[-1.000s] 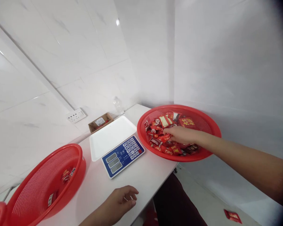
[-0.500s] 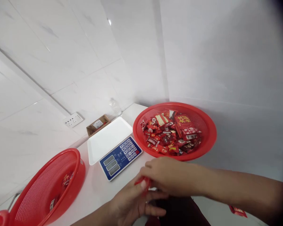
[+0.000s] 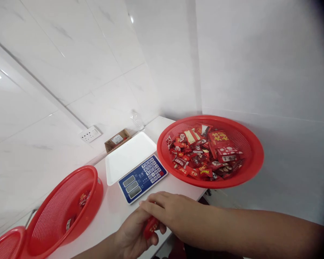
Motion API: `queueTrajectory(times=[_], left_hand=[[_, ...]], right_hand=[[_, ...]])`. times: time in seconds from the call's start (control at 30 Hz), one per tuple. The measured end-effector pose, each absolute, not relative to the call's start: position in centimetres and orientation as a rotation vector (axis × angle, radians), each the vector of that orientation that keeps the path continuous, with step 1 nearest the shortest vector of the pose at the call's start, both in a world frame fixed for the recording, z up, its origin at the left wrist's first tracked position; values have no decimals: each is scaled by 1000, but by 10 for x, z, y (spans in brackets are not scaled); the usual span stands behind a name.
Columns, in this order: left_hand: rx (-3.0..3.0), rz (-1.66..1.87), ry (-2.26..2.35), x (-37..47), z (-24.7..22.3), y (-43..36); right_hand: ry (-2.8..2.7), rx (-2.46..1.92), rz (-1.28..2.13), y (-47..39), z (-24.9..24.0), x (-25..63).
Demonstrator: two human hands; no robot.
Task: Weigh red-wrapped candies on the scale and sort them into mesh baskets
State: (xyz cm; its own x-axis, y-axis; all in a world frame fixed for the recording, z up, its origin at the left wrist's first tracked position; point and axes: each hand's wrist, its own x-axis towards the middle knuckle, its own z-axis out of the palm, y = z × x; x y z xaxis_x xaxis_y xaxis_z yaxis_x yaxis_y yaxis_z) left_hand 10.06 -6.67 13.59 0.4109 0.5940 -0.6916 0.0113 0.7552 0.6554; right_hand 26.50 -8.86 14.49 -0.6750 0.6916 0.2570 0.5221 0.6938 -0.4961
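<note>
My left hand (image 3: 132, 232) is closed around a small red wrapped packet (image 3: 151, 227) with yellow print, low in the view at the table's front edge. Across its top lies my right hand (image 3: 175, 212), fingers bent together over my left thumb and the upper end of the packet. What the right fingertips hold is hidden. Just beyond the hands is a digital scale with a blue keypad (image 3: 143, 178) and a bare white pan (image 3: 131, 154). To the right, a round red basket (image 3: 255, 158) holds a heap of red snack packets (image 3: 202, 154).
A second red basket (image 3: 52, 196), tilted, has a few packets inside; part of another red basket (image 3: 9, 242) shows beside it. Behind the scale are a small cardboard box (image 3: 117, 139) and a clear plastic bottle (image 3: 136, 119). A power socket (image 3: 90, 134) is on the tiled wall.
Both hands have shifted left over the table edge. My left fingers, spread before, now curl around the red packet, and my right hand covers my left thumb. The view has turned slightly.
</note>
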Motion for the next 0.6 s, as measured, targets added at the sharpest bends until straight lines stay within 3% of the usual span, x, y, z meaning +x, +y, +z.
queueTrajectory(times=[0.33, 0.6], left_hand=[[874, 416, 1083, 96, 166, -37], [1495, 614, 1299, 73, 175, 68]], right_hand=[[-2419, -1028, 336, -82, 132, 264], [-1897, -1443, 358, -109, 95, 342]])
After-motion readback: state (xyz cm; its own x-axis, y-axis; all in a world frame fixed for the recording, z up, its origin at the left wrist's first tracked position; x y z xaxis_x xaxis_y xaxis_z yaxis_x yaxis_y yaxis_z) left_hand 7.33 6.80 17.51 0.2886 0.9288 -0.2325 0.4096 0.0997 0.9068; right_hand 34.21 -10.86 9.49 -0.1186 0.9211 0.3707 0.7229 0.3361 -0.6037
